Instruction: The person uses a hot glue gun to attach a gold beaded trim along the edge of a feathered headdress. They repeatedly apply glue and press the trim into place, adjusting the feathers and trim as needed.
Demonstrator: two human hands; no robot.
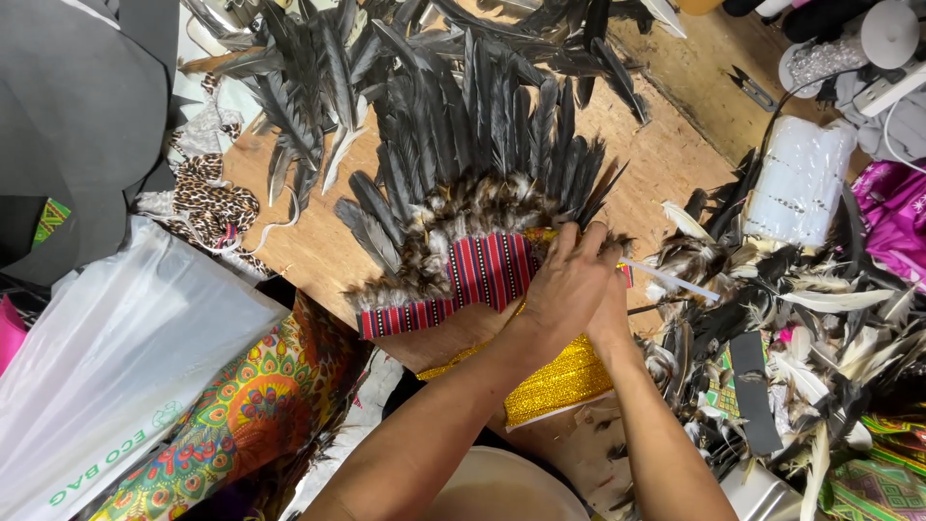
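My left-hand fingers press closed on the feather headdress by its red striped band; my right hand lies beneath, its grip hidden.

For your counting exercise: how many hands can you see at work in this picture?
2. The left hand presses on the feathered headdress at its striped band; the right hand lies mostly hidden beneath it, beside the loose feathers.

This is my craft workshop, pretty cluttered honestly. My wooden worktable is buried in loose feathers, leopard-print fabric scraps, gold trim and thread snips.
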